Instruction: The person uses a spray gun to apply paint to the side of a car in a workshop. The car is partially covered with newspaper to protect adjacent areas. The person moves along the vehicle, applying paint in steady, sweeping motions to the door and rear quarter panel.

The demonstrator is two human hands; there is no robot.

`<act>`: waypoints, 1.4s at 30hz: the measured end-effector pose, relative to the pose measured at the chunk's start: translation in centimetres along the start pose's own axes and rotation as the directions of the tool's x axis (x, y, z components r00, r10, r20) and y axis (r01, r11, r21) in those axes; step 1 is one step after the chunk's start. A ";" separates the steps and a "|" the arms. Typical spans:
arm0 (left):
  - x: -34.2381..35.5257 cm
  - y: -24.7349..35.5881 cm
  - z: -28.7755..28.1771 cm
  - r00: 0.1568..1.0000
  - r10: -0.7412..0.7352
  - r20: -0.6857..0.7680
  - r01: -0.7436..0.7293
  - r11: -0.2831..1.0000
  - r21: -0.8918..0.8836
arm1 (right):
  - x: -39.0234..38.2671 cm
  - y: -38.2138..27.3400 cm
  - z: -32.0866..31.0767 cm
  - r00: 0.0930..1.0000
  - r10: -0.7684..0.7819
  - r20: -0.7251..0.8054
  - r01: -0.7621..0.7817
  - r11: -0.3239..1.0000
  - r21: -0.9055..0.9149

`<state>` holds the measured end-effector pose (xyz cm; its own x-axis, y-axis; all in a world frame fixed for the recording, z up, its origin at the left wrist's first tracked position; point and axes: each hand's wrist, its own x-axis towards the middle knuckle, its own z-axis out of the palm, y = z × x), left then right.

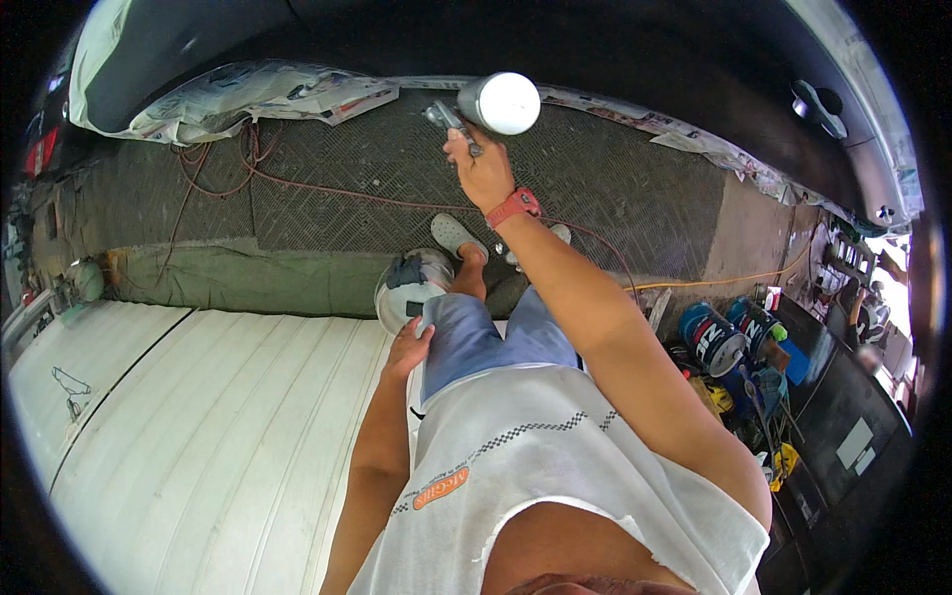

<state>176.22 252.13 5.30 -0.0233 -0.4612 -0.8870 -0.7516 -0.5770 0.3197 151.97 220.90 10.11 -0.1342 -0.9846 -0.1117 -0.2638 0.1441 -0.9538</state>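
Note:
My right hand [484,177], with a red watch on its wrist, is wrapped round the handle of a spray gun [451,124]. The gun's metal cup with a white round lid [510,103] rises beside the hand, close to a dark glossy car body panel [615,50]. Down by my left thigh hangs my left hand [407,349], fingers loosely apart, with no tool visible in it. It is near my blue shorts [466,342] and a whitish bucket [392,297] with a dark cloth [407,270] on top.
Newspaper masking [288,99] lines the car's lower edge. A reddish hose [337,188] crosses the dark textured mat [347,159]. Behind me at left is a white ribbed panel [218,397]. Blue cans [712,337] and clutter stand at right beside a black panel [843,426].

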 end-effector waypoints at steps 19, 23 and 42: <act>1.5 9.2 5.5 0.997 0.043 0.057 -0.047 0.997 0.062 | -5.3 5.3 -33.5 0.852 0.221 -0.474 -0.255 0.967 -0.007; 1.6 10.2 7.2 0.995 0.092 0.033 -0.095 0.989 0.110 | -6.4 5.8 -41.1 0.769 0.206 -0.605 -0.238 0.971 0.027; -2.4 34.3 7.0 0.839 0.522 0.156 -0.470 0.838 -0.278 | -5.4 1.4 -42.3 0.690 0.304 -0.657 -0.223 0.953 0.207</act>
<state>145.88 238.14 16.08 -0.5150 -0.5823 -0.6291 -0.4354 -0.4545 0.7771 111.88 230.60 21.22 -0.8002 -0.5709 -0.1838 -0.0235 0.3361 -0.9415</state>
